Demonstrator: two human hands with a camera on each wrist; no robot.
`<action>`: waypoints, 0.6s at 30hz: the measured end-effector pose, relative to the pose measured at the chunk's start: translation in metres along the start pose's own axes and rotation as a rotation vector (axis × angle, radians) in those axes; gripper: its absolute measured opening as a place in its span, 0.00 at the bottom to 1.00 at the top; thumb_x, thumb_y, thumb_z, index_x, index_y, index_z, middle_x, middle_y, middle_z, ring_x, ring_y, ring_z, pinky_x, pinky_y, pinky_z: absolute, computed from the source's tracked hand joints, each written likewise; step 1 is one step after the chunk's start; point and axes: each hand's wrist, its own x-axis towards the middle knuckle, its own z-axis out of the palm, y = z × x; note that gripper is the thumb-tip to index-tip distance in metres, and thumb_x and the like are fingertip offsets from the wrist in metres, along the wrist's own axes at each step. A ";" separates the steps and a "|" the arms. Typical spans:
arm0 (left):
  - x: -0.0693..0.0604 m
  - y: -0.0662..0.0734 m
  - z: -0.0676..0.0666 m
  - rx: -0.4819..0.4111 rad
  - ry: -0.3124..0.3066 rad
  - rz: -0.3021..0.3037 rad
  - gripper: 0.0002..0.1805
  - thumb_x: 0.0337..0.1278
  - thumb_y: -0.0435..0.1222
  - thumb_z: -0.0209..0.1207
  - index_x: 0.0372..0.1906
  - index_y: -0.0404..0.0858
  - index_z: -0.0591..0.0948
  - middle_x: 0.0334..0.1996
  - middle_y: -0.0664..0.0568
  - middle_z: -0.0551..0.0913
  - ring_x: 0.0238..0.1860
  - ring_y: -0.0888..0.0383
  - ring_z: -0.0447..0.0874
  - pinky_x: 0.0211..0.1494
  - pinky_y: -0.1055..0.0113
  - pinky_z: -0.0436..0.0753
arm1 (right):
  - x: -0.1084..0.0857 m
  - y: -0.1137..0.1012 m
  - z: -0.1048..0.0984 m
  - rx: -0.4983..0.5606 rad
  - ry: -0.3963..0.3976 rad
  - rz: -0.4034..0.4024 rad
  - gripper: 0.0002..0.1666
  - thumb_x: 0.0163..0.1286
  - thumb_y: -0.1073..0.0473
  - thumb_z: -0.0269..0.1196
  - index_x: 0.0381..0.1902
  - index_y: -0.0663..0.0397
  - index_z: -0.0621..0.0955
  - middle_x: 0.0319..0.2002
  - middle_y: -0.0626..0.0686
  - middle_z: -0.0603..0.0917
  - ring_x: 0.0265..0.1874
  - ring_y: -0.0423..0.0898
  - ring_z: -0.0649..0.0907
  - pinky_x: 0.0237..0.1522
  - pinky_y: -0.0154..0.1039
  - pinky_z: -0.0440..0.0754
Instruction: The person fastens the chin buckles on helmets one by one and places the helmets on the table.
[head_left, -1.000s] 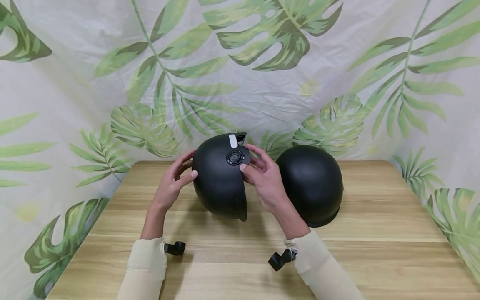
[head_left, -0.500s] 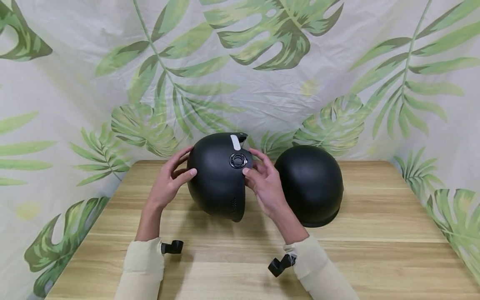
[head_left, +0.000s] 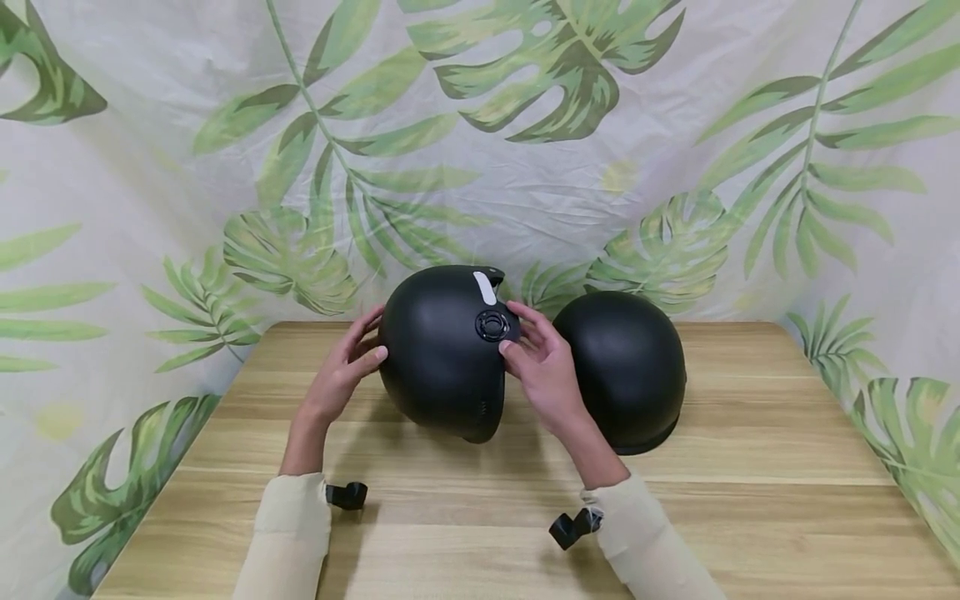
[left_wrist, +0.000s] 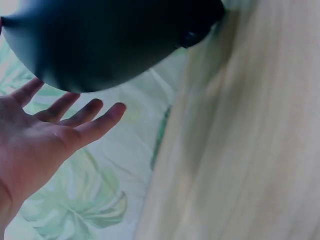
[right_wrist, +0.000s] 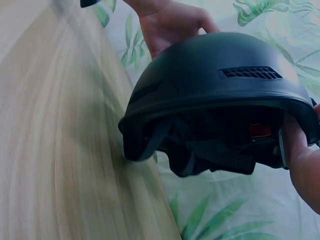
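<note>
A black helmet with a round side fitting and a white sticker is held tilted above the table, its opening facing right. My left hand supports the crown between thumb and fingers; in the left wrist view some fingers of this hand stand off the shell. My right hand pinches the edge beside the fitting, thumb outside. The right wrist view shows the vented shell, straps and a red piece inside, with the right hand reaching under the rim.
A second black helmet rests dome-up on the wooden table, close beside my right hand. Behind the table hangs a leaf-patterned cloth. Small black devices are strapped at both wrists.
The held helmet swung slightly left, then back to the right, turning a little so its fitting sits farther right. Both hands moved with it, keeping hold. The second helmet stayed put.
</note>
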 end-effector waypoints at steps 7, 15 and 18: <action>0.001 -0.002 0.002 -0.014 -0.027 -0.069 0.38 0.81 0.40 0.52 0.88 0.48 0.54 0.83 0.39 0.60 0.76 0.43 0.69 0.59 0.72 0.84 | -0.001 0.001 -0.009 -0.121 -0.002 -0.047 0.35 0.72 0.74 0.61 0.76 0.53 0.76 0.70 0.57 0.75 0.62 0.53 0.86 0.52 0.31 0.87; 0.000 0.008 -0.001 0.082 -0.005 -0.065 0.42 0.76 0.41 0.58 0.88 0.53 0.55 0.83 0.42 0.60 0.80 0.35 0.66 0.61 0.75 0.79 | -0.001 0.006 -0.013 -0.163 -0.002 -0.047 0.38 0.69 0.76 0.62 0.76 0.59 0.73 0.68 0.60 0.75 0.61 0.56 0.85 0.50 0.30 0.87; -0.001 0.011 -0.002 0.144 0.005 -0.062 0.43 0.75 0.43 0.60 0.88 0.54 0.56 0.84 0.43 0.60 0.80 0.34 0.66 0.66 0.65 0.78 | 0.000 0.008 -0.014 -0.175 0.002 -0.034 0.38 0.68 0.76 0.63 0.76 0.60 0.73 0.67 0.60 0.75 0.60 0.55 0.86 0.50 0.29 0.87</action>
